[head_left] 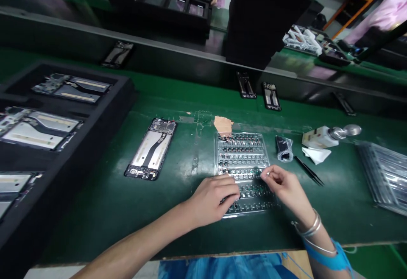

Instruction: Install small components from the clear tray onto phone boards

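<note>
Fine handling seems in hand at the clear plastic tray of small dark parts on the green desk. The right hand narrows its fingers on a tiny pale piece; the left hand curls over the tray, grip untellable. Next likely calls for steadiness.

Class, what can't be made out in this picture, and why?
Head view:
Clear tray: some pockets, hidden by the left hand.
Right hand: anything pinched, too small to identify.
Black tray: cut off by left edge.
Stacked trays: cut off by right edge.
</note>
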Demonstrator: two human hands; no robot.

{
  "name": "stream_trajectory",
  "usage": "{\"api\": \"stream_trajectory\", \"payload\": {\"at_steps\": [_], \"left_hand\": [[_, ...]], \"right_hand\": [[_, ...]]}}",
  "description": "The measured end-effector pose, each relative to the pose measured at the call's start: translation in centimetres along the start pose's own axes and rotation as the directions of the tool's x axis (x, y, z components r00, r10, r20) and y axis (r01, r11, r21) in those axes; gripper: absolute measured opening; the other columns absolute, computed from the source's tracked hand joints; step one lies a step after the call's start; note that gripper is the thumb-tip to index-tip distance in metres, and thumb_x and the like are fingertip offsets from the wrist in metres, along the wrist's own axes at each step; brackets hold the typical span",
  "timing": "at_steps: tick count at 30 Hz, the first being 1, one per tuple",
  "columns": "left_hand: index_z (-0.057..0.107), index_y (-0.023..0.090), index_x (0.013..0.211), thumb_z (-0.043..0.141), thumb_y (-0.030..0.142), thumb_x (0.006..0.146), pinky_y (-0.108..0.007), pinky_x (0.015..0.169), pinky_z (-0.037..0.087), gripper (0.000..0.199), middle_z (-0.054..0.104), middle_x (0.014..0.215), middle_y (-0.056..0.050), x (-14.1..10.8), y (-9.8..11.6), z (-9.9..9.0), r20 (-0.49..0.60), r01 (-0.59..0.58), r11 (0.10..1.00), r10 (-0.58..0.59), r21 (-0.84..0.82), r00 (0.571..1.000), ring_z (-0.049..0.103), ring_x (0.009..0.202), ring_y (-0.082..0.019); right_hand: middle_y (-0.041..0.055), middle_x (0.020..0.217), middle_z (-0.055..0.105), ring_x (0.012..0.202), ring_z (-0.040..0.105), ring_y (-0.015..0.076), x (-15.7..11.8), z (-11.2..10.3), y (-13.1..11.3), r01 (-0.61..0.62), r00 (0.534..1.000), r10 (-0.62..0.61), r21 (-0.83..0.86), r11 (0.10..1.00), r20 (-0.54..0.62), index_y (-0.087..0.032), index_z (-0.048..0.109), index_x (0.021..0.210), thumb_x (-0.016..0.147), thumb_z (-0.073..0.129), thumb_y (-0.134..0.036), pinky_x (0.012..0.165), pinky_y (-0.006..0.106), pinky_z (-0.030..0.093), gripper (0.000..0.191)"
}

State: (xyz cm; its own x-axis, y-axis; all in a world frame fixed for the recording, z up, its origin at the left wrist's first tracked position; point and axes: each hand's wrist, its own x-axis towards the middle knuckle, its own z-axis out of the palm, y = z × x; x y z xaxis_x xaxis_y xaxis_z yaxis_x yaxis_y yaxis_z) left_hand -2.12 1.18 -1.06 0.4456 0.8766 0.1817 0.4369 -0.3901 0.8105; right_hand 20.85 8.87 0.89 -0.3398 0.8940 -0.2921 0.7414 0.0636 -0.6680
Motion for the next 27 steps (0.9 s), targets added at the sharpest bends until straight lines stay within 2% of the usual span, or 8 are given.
{"api": "stream_trajectory", "payload": {"at_steps": [5,8,10,12,14,16,22,27], "left_hand": [[0.060,0.016,0.076,0.039,0.018,0.091,-0.027,0.064,0.040,0.025,0.060,0.072,-0.003,-0.1,0.0,0.1,0.054,-0.007,0.997,0.003,0.078,0.999,0.051,0.069,-0.015],[0.060,0.016,0.076,0.038,0.017,0.091,-0.027,0.063,0.040,0.026,0.059,0.073,-0.003,-0.2,-0.1,0.2,0.063,0.008,0.996,-0.014,0.084,0.998,0.052,0.070,-0.015],[0.059,0.016,0.075,0.039,0.017,0.091,-0.026,0.062,0.040,0.026,0.059,0.073,-0.003,-0.2,-0.1,0.3,0.071,0.025,0.997,-0.030,0.075,0.997,0.052,0.069,-0.014],[0.059,0.016,0.073,0.040,0.017,0.090,-0.026,0.060,0.039,0.025,0.058,0.071,-0.002,-0.3,-0.1,0.3,0.080,0.038,0.997,-0.044,0.067,0.996,0.052,0.067,-0.014],[0.058,0.016,0.071,0.041,0.016,0.089,-0.025,0.059,0.038,0.024,0.057,0.069,-0.001,-0.3,0.0,0.3,0.088,0.054,0.997,-0.059,0.059,0.994,0.051,0.065,-0.013],[0.058,0.016,0.070,0.042,0.015,0.088,-0.025,0.058,0.036,0.024,0.056,0.068,-0.001,-0.3,0.1,0.2,0.092,0.073,0.996,-0.077,0.041,0.993,0.050,0.064,-0.012],[0.059,0.017,0.070,0.046,0.015,0.085,-0.023,0.055,0.034,0.019,0.056,0.064,0.001,0.0,0.6,-0.6,0.101,0.180,0.962,-0.162,-0.205,0.982,0.046,0.057,-0.009],[0.058,0.015,0.067,0.048,0.020,0.084,-0.021,0.053,0.033,0.020,0.058,0.062,0.000,0.0,1.2,-1.3,0.150,0.329,0.796,-0.295,-0.508,0.944,0.046,0.055,-0.008]], "right_hand": [[-0.0060,0.045,0.045,0.041,0.043,0.0120,0.4,1.8,-1.0,0.022,0.993,-0.062,-0.354,0.935,-0.102,-0.021,0.060,0.076,0.082,0.051,-0.032,0.046,0.023,0.028,0.015],[-0.0057,0.046,0.048,0.041,0.045,0.0123,0.0,1.7,-0.8,0.045,0.983,-0.107,-0.372,0.927,-0.147,-0.021,0.061,0.083,0.083,0.051,-0.035,0.046,0.023,0.030,0.017],[-0.0050,0.048,0.050,0.043,0.047,0.0122,-0.3,1.0,0.2,0.027,0.961,-0.120,-0.349,0.937,-0.247,-0.021,0.062,0.084,0.085,0.050,-0.040,0.048,0.022,0.032,0.023],[-0.0039,0.049,0.051,0.045,0.048,0.0121,-0.4,0.0,1.7,-0.060,0.902,-0.115,-0.385,0.921,-0.417,-0.020,0.064,0.084,0.085,0.049,-0.043,0.050,0.022,0.033,0.027],[-0.0025,0.050,0.053,0.046,0.050,0.0126,-0.1,-0.9,3.3,-0.193,0.816,-0.131,-0.479,0.856,-0.564,-0.019,0.067,0.086,0.086,0.049,-0.040,0.050,0.022,0.032,0.028],[-0.0009,0.050,0.055,0.048,0.051,0.0135,0.4,-1.6,4.6,-0.285,0.767,-0.162,-0.555,0.781,-0.621,-0.018,0.069,0.089,0.085,0.050,-0.037,0.049,0.023,0.029,0.027],[0.0049,0.058,0.063,0.047,0.048,0.0136,2.0,-1.3,5.4,-0.290,0.802,-0.189,-0.646,0.706,-0.566,-0.016,0.071,0.091,0.083,0.051,-0.032,0.048,0.024,0.022,0.027],[0.0057,0.056,0.062,0.043,0.042,0.0124,2.6,-1.4,5.4,-0.300,0.817,-0.186,-0.677,0.672,-0.546,-0.015,0.071,0.088,0.082,0.052,-0.030,0.046,0.025,0.018,0.025]]}}
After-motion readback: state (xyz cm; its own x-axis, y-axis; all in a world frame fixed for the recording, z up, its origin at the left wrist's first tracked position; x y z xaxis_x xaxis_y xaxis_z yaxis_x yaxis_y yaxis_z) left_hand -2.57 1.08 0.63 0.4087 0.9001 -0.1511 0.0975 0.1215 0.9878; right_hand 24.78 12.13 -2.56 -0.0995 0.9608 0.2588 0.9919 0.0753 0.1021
